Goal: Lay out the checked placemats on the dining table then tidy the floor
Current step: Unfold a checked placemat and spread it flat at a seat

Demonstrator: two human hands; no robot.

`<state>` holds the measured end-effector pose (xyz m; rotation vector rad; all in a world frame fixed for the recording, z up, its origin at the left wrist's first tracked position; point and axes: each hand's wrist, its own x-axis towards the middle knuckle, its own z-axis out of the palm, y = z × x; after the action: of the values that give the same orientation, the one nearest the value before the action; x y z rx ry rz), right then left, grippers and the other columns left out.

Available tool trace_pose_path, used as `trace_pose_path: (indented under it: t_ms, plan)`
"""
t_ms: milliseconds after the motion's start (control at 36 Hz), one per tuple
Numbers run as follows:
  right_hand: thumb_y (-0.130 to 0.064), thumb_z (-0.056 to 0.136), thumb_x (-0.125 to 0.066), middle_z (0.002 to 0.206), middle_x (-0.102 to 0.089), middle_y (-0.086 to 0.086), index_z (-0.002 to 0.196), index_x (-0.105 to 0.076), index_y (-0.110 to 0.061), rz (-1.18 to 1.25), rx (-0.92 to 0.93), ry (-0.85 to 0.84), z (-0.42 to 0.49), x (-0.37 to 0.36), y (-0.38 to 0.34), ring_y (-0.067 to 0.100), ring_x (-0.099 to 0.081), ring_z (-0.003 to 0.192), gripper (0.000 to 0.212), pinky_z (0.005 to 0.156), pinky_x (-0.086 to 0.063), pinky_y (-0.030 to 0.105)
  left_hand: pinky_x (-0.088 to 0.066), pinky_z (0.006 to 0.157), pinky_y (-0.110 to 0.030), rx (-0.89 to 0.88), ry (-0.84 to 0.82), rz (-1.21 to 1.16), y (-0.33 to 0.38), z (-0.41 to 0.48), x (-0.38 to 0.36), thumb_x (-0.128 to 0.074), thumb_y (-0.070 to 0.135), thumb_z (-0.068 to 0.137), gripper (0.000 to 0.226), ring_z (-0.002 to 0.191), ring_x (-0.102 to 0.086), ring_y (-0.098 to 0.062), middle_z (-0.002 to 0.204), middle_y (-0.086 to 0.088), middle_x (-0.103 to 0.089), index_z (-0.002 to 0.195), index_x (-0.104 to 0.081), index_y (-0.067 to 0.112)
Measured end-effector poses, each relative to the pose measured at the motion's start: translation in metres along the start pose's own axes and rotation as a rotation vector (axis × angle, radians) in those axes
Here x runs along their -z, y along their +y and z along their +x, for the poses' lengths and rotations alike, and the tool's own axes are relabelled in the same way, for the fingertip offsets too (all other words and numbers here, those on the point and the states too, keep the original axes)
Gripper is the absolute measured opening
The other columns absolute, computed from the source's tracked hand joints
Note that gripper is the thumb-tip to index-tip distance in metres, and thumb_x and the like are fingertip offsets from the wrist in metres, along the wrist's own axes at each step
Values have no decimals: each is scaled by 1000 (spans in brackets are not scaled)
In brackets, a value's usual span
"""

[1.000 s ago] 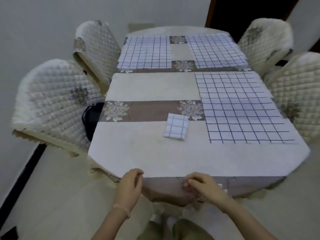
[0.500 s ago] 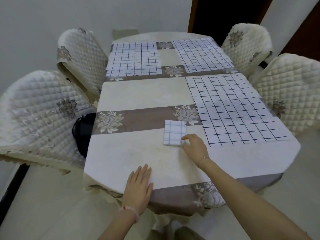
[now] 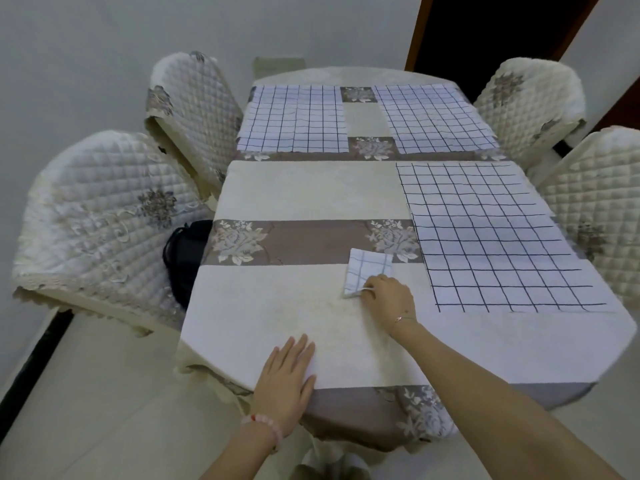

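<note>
Three white placemats with a dark check lie spread flat on the dining table: one at the far left, one at the far right, one at the near right. A small folded checked placemat rests near the table's middle, slightly tilted. My right hand pinches its near corner, lifting that edge a little. My left hand lies flat, fingers apart, on the table's near edge, holding nothing.
Four quilted cream chairs stand around the table, two at the left and two at the right. A black bag sits on the near left chair's seat. A dark doorway opens behind the table. Pale floor tiles surround me.
Both hands came up from the table's front edge. My right hand reached the folded placemat, gripped its near corner and turned it slightly; my left hand flattened on the table's edge.
</note>
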<state>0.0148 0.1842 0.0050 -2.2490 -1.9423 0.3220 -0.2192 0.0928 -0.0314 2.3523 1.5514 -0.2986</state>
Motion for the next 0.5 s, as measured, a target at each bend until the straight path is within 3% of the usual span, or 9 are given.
trace_pose_path:
  t_ms: [111, 222, 306, 361, 417, 500]
  plan:
    - [-33, 91, -52, 83, -67, 4, 84, -64, -17, 310, -173, 27, -5, 12, 7, 27, -60, 80, 21, 64, -40, 31, -6, 110, -25, -5, -39, -32, 0, 1, 4, -4, 43, 98, 63, 118, -58, -15, 131, 6, -59, 126, -57, 24]
    - [-25, 88, -57, 61, -52, -5, 63, -54, -23, 753, -260, 83, -26, 27, 12, 17, -45, 62, 26, 57, -33, 29, -12, 110, -26, -24, -62, -20, 0, 0, 5, -5, 43, 98, 64, 116, -60, -14, 129, 7, -60, 123, -61, 24]
    - [-20, 88, -60, 68, -59, 2, 71, -63, -16, 1014, -315, 64, -47, 39, 13, 17, -54, 67, 18, 66, -52, 36, -34, 108, -26, 1, -21, -99, 6, -3, 21, -18, 46, 91, 60, 120, -58, -16, 134, 8, -54, 125, -60, 21]
    - [-14, 90, -59, 73, -64, 4, 82, -66, -11, 1173, -372, 40, -61, 46, 10, 15, -60, 70, 11, 68, -57, 30, -16, 112, -21, -22, 50, -207, 14, -5, 32, -12, 52, 82, 73, 139, -34, -14, 147, 10, -34, 142, -38, 20]
    - [-11, 90, -60, 68, -59, 0, 89, -65, -6, 1264, -427, 34, -74, 52, 6, 6, -58, 62, 7, 60, -57, 21, -2, 110, -14, -28, 158, -412, 28, -4, 43, -24, 50, 92, 60, 143, -17, -10, 152, 10, -25, 146, -25, 23]
    - [-12, 88, -62, 62, -55, -3, 85, -64, -6, 1336, -463, 4, -93, 59, 0, 6, -55, 58, 7, 59, -53, 21, -15, 106, -5, -72, 277, -673, 56, -7, 70, -50, 39, 92, 52, 134, -29, 0, 145, 14, -36, 140, -33, 29]
